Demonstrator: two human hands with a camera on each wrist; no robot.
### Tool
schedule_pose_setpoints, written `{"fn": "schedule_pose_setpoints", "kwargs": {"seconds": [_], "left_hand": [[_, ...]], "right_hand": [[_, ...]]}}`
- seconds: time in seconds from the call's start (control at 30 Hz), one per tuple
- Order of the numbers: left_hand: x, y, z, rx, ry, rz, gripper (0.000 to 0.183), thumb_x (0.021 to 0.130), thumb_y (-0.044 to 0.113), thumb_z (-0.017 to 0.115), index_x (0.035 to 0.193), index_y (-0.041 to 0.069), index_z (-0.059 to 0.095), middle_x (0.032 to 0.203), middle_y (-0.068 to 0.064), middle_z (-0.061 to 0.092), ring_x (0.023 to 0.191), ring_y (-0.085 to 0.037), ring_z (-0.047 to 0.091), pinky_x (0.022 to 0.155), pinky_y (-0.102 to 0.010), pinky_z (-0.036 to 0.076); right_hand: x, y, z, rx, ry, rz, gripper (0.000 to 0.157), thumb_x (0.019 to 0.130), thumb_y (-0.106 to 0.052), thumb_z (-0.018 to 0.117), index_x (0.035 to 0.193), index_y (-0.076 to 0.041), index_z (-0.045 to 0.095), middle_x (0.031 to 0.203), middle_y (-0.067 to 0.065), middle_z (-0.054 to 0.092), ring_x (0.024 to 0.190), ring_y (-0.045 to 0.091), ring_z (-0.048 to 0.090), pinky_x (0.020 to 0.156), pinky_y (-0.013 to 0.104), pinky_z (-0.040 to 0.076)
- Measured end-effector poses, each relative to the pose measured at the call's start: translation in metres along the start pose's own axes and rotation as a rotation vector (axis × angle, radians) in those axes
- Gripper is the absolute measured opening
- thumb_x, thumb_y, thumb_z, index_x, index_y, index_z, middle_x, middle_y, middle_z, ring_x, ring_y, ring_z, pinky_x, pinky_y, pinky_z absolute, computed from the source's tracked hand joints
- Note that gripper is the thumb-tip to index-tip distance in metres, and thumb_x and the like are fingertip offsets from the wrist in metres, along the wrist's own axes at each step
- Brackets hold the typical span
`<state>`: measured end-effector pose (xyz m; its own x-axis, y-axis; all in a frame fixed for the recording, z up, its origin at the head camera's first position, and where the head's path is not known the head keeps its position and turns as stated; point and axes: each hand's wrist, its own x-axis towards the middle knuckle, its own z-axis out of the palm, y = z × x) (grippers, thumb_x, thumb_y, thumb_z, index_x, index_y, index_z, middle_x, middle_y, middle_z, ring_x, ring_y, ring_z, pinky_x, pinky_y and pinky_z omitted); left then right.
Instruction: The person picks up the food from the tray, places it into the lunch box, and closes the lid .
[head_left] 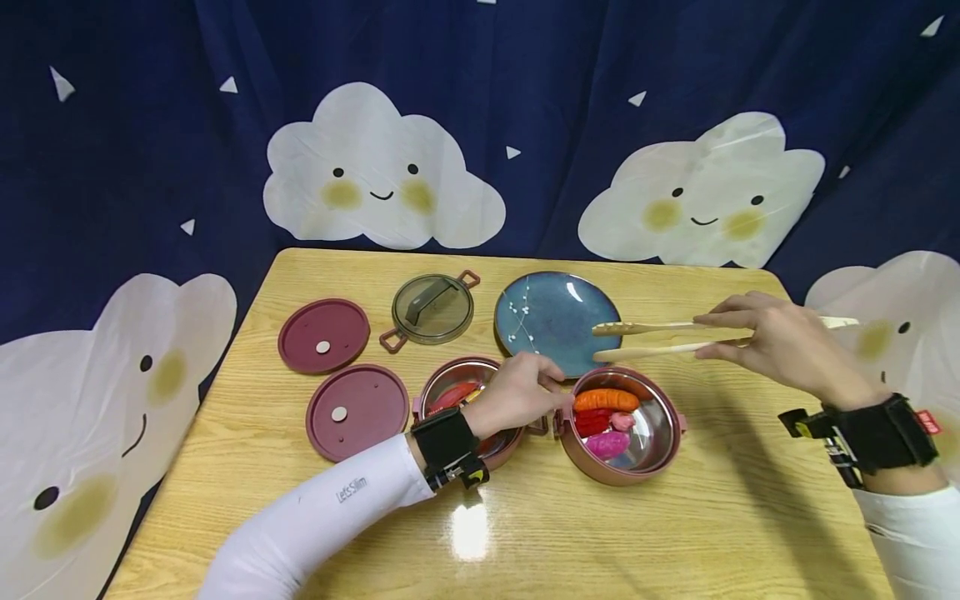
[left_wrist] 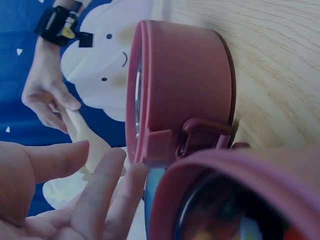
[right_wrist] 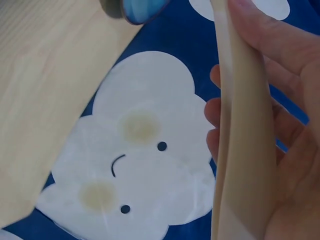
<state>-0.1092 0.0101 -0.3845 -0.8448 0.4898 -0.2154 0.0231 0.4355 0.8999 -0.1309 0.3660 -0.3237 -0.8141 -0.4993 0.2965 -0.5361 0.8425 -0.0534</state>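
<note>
White sleeve nearest, then the left hand, which hangs over the left pot with its fingers loosely bent and the thumb apart from them. Its fingertips are just beside the rim of the right pot; whether they touch it I cannot tell. The right hand grips wooden tongs, thumb on one side and fingers on the other; the tongs' two tips stand apart above the right edge of the blue plate, near the right pot. In that pot lie an orange piece, a red piece, a small pink piece and a purple piece. The left pot also holds pieces, one of them red, partly hidden by the hand. Two maroon lids and a glass lid lie beyond it on the table, left of the plate. Behind hangs a dark blue curtain with smiling clouds.
</note>
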Motion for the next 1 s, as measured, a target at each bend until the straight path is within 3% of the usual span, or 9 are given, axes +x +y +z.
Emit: {"fn": "schedule_pose_setpoints", "kwargs": {"seconds": [0.1, 0.27, 0.47, 0.67, 1.0], "left_hand": [[-0.004, -0.001, -0.007, -0.017, -0.002, 0.03, 0.037, 0.097, 0.02, 0.077, 0.128, -0.001, 0.072, 0.11, -0.014, 0.076, 0.091, -0.031, 0.077, 0.065, -0.02, 0.053], [-0.015, -0.001, -0.021, 0.009, 0.026, 0.069, 0.033, 0.098, 0.023, 0.076, 0.126, 0.004, 0.074, 0.109, -0.011, 0.076, 0.08, -0.02, 0.075, 0.067, -0.02, 0.052], [-0.029, -0.007, -0.043, 0.006, 0.068, 0.095, 0.033, 0.1, 0.022, 0.073, 0.129, 0.006, 0.073, 0.111, -0.011, 0.076, 0.091, -0.019, 0.077, 0.077, -0.023, 0.059], [-0.044, -0.021, -0.066, 0.034, 0.184, 0.071, 0.038, 0.098, 0.024, 0.076, 0.131, 0.005, 0.071, 0.118, -0.011, 0.078, 0.1, -0.022, 0.078, 0.087, -0.031, 0.063], [-0.069, -0.057, -0.099, 0.057, 0.342, 0.009, 0.039, 0.1, 0.022, 0.074, 0.134, 0.004, 0.07, 0.125, -0.018, 0.074, 0.075, -0.024, 0.076, 0.061, -0.026, 0.057]], "right_hand": [[0.004, 0.004, 0.008, 0.026, 0.006, 0.002, 0.044, 0.071, -0.022, 0.098, 0.112, -0.017, 0.084, 0.103, 0.002, 0.079, 0.091, 0.022, 0.071, 0.067, 0.032, 0.055], [0.011, 0.01, 0.022, 0.062, 0.015, 0.008, 0.044, 0.072, -0.021, 0.097, 0.114, -0.016, 0.084, 0.104, 0.002, 0.079, 0.088, 0.019, 0.07, 0.069, 0.026, 0.051], [0.018, 0.016, 0.039, 0.122, -0.01, 0.042, 0.043, 0.076, -0.022, 0.096, 0.116, -0.016, 0.083, 0.107, 0.005, 0.079, 0.09, 0.022, 0.07, 0.07, 0.028, 0.051], [0.024, 0.021, 0.055, 0.17, -0.012, 0.066, 0.042, 0.077, -0.022, 0.095, 0.117, -0.015, 0.083, 0.107, 0.004, 0.079, 0.092, 0.023, 0.07, 0.071, 0.031, 0.052], [0.034, 0.029, 0.078, 0.181, -0.032, 0.077, 0.041, 0.079, -0.023, 0.094, 0.117, -0.014, 0.082, 0.107, 0.005, 0.079, 0.094, 0.023, 0.072, 0.075, 0.035, 0.052]]}}
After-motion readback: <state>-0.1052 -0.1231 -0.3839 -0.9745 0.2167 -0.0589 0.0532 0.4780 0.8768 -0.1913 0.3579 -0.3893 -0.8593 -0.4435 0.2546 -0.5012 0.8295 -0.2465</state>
